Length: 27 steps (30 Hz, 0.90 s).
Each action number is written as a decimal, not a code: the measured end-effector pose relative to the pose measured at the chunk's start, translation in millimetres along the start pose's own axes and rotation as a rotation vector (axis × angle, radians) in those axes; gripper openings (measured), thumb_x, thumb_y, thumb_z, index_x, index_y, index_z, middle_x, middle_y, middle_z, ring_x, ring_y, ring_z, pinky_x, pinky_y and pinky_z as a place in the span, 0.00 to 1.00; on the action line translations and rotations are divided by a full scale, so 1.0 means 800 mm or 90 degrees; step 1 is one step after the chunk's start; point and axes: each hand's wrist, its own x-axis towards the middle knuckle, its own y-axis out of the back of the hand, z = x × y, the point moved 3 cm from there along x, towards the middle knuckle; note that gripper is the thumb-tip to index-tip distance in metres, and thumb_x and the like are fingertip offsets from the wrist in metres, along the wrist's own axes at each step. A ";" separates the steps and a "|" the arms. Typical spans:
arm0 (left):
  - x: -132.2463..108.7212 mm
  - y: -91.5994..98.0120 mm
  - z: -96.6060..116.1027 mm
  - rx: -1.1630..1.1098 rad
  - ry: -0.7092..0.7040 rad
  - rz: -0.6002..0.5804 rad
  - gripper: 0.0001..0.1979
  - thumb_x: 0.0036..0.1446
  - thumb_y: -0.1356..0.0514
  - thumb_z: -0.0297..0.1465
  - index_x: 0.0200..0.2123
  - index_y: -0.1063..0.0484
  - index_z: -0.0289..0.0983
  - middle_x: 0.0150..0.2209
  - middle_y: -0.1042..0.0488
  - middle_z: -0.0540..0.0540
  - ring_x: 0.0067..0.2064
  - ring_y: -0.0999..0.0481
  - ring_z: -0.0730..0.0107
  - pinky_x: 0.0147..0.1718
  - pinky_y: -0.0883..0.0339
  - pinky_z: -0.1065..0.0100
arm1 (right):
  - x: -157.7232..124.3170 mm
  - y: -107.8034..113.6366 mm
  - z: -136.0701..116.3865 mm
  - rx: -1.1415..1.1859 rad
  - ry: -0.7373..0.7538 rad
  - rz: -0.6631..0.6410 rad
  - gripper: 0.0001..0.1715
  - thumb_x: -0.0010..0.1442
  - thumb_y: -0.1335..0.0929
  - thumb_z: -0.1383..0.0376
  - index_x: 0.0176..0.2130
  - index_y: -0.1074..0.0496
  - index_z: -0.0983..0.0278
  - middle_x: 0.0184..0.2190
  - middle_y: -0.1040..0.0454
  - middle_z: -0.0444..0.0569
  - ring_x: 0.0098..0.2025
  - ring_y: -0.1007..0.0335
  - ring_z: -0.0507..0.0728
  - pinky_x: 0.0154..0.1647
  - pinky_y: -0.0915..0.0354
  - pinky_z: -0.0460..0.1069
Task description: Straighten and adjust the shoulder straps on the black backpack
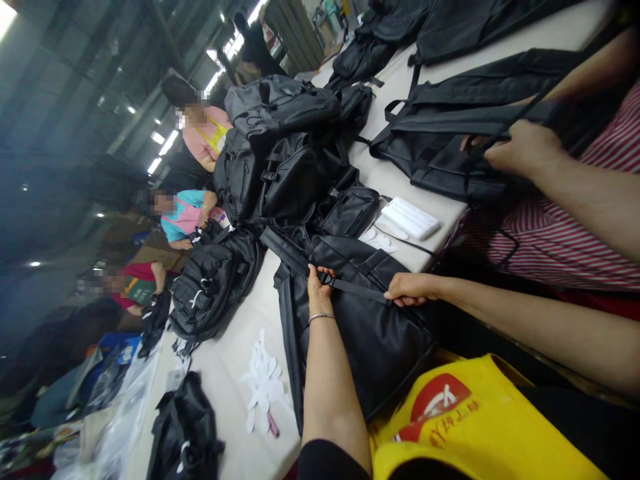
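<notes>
Strap (357, 289) lies taut across black bag (370, 333) on bench (235, 373), long axis hand to hand. Left hand (319, 288) fingers pinch buckle end; right hand (410, 289) fingers pinch other end.

Yellow vest (480, 427): red logo with red characters beneath, too blurred to read.
</notes>
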 end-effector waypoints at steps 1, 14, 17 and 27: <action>0.001 0.001 -0.001 -0.004 0.013 -0.011 0.19 0.51 0.49 0.40 0.16 0.42 0.34 0.14 0.42 0.53 0.19 0.38 0.80 0.27 0.34 0.71 | 0.001 -0.003 -0.001 -0.021 -0.019 0.008 0.21 0.49 0.39 0.53 0.16 0.38 0.66 0.07 0.46 0.38 0.08 0.58 0.43 0.10 0.60 0.42; -0.088 0.063 -0.002 0.301 -0.046 -0.029 0.22 0.38 0.42 0.48 0.28 0.32 0.34 0.30 0.30 0.41 0.39 0.31 0.59 0.43 0.40 0.56 | -0.059 -0.004 -0.017 -0.524 0.062 0.277 0.22 0.50 0.40 0.50 0.19 0.34 0.63 0.25 0.29 0.57 0.27 0.34 0.58 0.25 0.49 0.51; -0.149 0.169 0.036 0.475 -0.348 0.190 0.21 0.35 0.36 0.40 0.34 0.32 0.38 0.39 0.32 0.42 0.49 0.38 0.58 0.52 0.51 0.60 | -0.086 -0.031 -0.019 -0.535 0.067 0.285 0.22 0.52 0.42 0.49 0.22 0.34 0.60 0.24 0.29 0.56 0.26 0.34 0.58 0.26 0.49 0.52; -0.258 0.368 0.018 0.601 -0.075 0.228 0.14 0.34 0.36 0.35 0.26 0.32 0.34 0.20 0.34 0.51 0.27 0.34 0.71 0.31 0.43 0.68 | -0.034 -0.197 -0.041 -0.440 0.230 -0.084 0.19 0.54 0.43 0.55 0.22 0.37 0.64 0.20 0.32 0.46 0.21 0.37 0.50 0.21 0.48 0.44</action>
